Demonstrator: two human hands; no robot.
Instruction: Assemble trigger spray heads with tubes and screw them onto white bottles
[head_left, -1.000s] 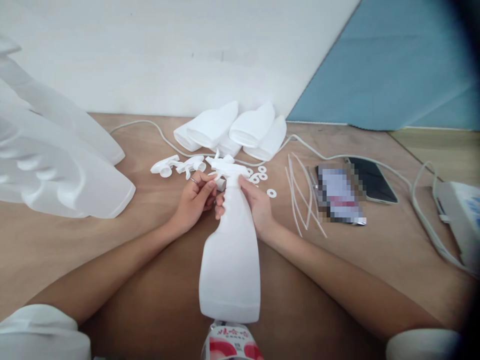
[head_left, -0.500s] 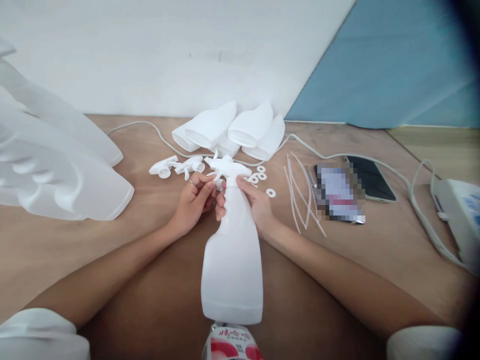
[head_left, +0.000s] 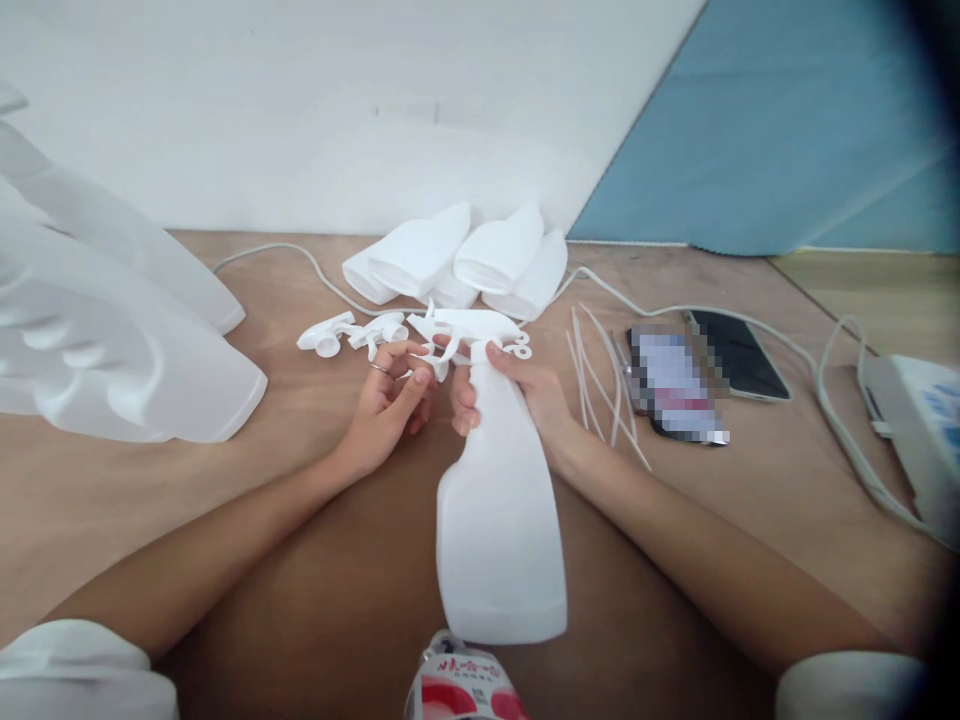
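A white spray bottle [head_left: 499, 520] lies across my lap, its neck pointing away from me. My right hand [head_left: 525, 400] is wrapped round the neck just under the white trigger sprayer head [head_left: 469, 325]. My left hand [head_left: 390, 395] sits left of the neck with fingers curled, its fingertips at the trigger part of the sprayer head. Two loose sprayer heads [head_left: 352, 333] lie on the wooden floor just beyond my left hand. Small white washers [head_left: 521, 348] lie past my right hand.
Several empty white bottles [head_left: 457, 262] lie in a heap near the wall, and more bottles [head_left: 112, 320] at the left. Thin white dip tubes [head_left: 596, 385], a phone [head_left: 739, 355], a blurred packet [head_left: 675, 385], a white cable [head_left: 817, 390] and a white device [head_left: 926, 430] lie at the right.
The bottle has swung to the right and its head has lifted slightly away from me. My right hand moved with it; my left fingers have opened a little at the trigger.
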